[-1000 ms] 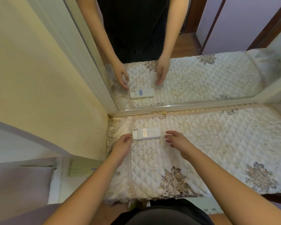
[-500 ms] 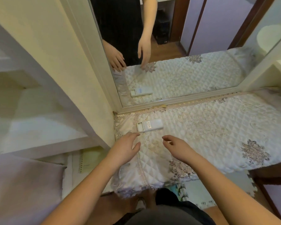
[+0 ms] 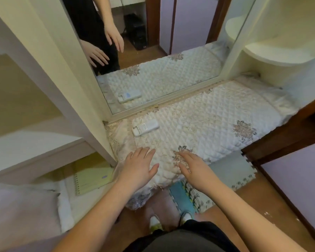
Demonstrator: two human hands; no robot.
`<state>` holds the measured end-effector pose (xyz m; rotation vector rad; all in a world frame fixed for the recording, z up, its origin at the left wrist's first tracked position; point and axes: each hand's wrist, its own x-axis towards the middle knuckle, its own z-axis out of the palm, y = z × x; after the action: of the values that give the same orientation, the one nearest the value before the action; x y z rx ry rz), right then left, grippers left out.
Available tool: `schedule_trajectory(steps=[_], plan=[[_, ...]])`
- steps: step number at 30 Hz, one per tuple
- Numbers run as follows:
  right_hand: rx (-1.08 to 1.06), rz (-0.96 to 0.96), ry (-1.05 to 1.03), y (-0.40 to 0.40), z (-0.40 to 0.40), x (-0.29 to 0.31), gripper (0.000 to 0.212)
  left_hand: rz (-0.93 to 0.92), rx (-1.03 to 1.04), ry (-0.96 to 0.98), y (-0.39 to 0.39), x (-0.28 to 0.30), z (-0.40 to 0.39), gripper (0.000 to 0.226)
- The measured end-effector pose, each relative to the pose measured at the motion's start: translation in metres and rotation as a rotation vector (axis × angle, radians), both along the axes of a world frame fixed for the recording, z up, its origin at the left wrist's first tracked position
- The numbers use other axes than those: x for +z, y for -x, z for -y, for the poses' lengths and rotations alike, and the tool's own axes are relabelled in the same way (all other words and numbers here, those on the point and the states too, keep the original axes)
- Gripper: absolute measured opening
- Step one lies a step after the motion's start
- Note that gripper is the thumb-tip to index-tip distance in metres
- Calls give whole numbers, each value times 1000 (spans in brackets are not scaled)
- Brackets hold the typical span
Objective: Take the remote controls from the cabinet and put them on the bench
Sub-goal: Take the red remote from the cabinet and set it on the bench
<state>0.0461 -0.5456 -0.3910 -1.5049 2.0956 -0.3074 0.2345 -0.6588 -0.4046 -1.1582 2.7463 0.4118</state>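
Left grip, right grip released, empty, over bench front edge; remote near mirror.

Remote on bench; hands empty

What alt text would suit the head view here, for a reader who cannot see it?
A white remote control lies on a quilted bench cover in front of a mirror. The person's left hand and right hand hover open nearer the camera, touching neither it nor each other. A yellow notebook lies lower left.
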Motion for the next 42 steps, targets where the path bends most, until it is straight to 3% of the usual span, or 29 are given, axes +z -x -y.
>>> schedule_trajectory(steps=[5,11,16,29,42], plan=[[-114,-65,3,20,-47,-1,55,47,-94,-19,38,8,-28,61],[-285,-157,-22,49,-135,3,56,35,-344,30,102,9,-88,66],[-447,-240,-27,71,-240,7,54,60,-554,82,170,13,-166,72],[-958,-228,-7,105,-496,15,56,-44,-1006,82,296,29,-414,59],[-1452,-306,-138,130,-633,25,58,-171,-1512,132,405,38,-568,60]])
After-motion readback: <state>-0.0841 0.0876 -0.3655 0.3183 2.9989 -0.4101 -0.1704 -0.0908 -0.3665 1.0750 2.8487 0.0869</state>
